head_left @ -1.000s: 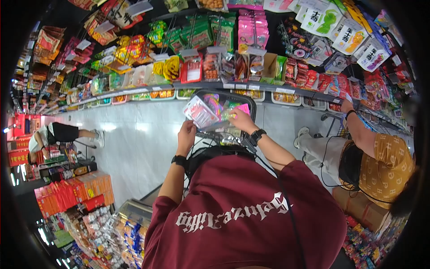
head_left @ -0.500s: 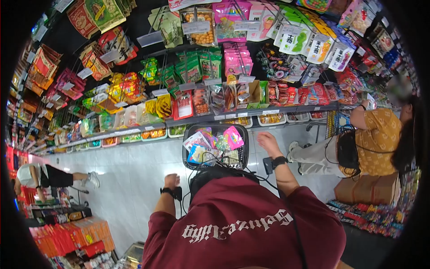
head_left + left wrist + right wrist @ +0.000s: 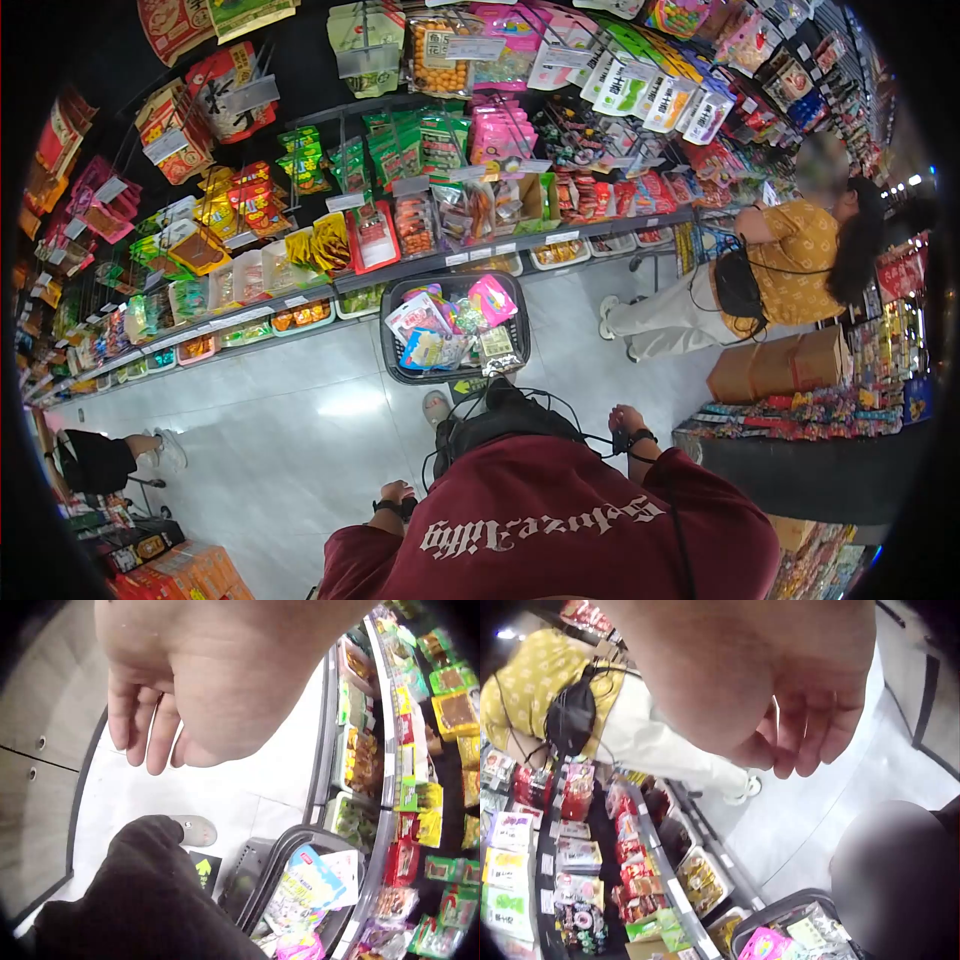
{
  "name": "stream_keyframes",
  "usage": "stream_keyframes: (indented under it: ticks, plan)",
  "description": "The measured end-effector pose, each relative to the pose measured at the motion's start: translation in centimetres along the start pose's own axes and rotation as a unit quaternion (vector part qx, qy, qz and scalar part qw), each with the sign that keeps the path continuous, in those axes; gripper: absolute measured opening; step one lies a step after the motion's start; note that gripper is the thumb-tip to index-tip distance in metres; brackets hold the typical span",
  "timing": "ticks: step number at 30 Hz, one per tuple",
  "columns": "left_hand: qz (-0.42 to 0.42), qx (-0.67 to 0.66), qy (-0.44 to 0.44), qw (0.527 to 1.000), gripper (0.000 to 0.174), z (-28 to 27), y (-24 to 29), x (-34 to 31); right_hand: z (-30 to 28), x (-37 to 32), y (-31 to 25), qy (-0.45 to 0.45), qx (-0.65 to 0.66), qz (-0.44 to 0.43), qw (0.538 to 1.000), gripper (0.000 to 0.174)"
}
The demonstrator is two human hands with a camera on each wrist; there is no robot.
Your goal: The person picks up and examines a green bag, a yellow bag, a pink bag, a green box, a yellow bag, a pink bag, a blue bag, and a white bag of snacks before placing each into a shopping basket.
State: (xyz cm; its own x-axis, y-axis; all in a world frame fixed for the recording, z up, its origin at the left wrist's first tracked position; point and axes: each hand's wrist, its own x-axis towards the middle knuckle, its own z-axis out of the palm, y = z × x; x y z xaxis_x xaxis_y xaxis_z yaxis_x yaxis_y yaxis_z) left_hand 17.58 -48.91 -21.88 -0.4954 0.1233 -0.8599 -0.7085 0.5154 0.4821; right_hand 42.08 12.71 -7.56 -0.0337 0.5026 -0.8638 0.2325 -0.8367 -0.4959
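A black basket (image 3: 400, 374) stands on the floor against the shelf, holding several snack packs, among them a pink pack (image 3: 492, 300) and a blue-and-white pack (image 3: 430, 350). My left hand (image 3: 396, 492) hangs low beside my body, away from the basket; in the left wrist view the left hand (image 3: 210, 697) has loose, slightly bent fingers around nothing. On the other side, my right hand (image 3: 627, 420) is also lowered and empty, and the right wrist view has the right hand (image 3: 780, 697) with its fingers hanging loosely curled above the floor.
Long shelves of hanging snack bags (image 3: 440, 140) run behind the basket. A person in a yellow shirt (image 3: 797, 262) stands at the right beside brown cartons (image 3: 780, 364). Another person in black shorts (image 3: 95, 460) is at the far left. Cables hang at my waist.
Both hands have let go of the packs and moved back from the basket to my sides. The white-and-pink pack now lies in the basket. The view has shifted, with the yellow-shirted person turned.
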Motion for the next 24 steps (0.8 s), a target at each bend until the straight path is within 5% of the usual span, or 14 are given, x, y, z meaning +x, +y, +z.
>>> stream_keyframes:
  ticks: [2, 5, 6, 7, 10, 16, 19, 22, 23, 24]
  plan:
    - [0.114, 0.176, -0.047, 0.977, 0.021, 0.0, -0.2, 0.3, -2.0, -2.5, 1.9, 0.012, 0.015, 0.008, 1.0, 0.027]
    - [0.279, 0.42, -0.105, 0.857, 0.019, 0.0, -0.1, 0.2, -4.4, -3.5, 4.5, 0.084, 0.122, 0.068, 0.987, 0.026]
    - [0.1, 0.173, -0.082, 0.977, 0.018, 0.7, 0.9, 0.9, -5.6, -2.8, 5.2, 0.027, 0.105, 0.069, 0.992, 0.024]
    - [-0.089, -0.094, -0.047, 0.99, 0.018, 1.8, 2.8, 1.6, -6.4, -2.2, 5.7, -0.032, 0.088, 0.068, 0.993, 0.021]
    - [-0.028, -0.108, -0.055, 0.992, 0.017, 2.8, 8.3, 1.3, -4.8, -4.0, 4.7, 0.04, 0.098, 0.046, 0.993, 0.014]
    - [0.016, 0.017, 0.023, 0.999, 0.018, 5.6, 14.1, 0.2, -4.9, -0.2, 2.8, -0.023, 0.106, 0.011, 0.994, 0.015]
    - [-0.002, 0.071, 0.017, 0.997, 0.017, 7.4, 13.0, 0.1, -8.0, 3.8, 2.2, -0.119, 0.076, 0.008, 0.99, 0.016]
    - [-0.025, -0.025, 0.02, 0.999, 0.016, 10.5, 10.7, -1.4, -10.5, 4.7, 2.3, -0.044, 0.115, 0.023, 0.992, 0.016]
    - [-0.022, -0.026, 0.024, 0.999, 0.016, 10.5, 6.1, 1.2, -12.5, 6.4, 3.0, -0.06, 0.146, 0.054, 0.986, 0.013]
    - [0.149, 0.141, -0.011, 0.979, 0.016, 11.1, 4.1, 2.0, -14.1, 7.2, 3.2, -0.047, 0.14, 0.073, 0.986, 0.013]
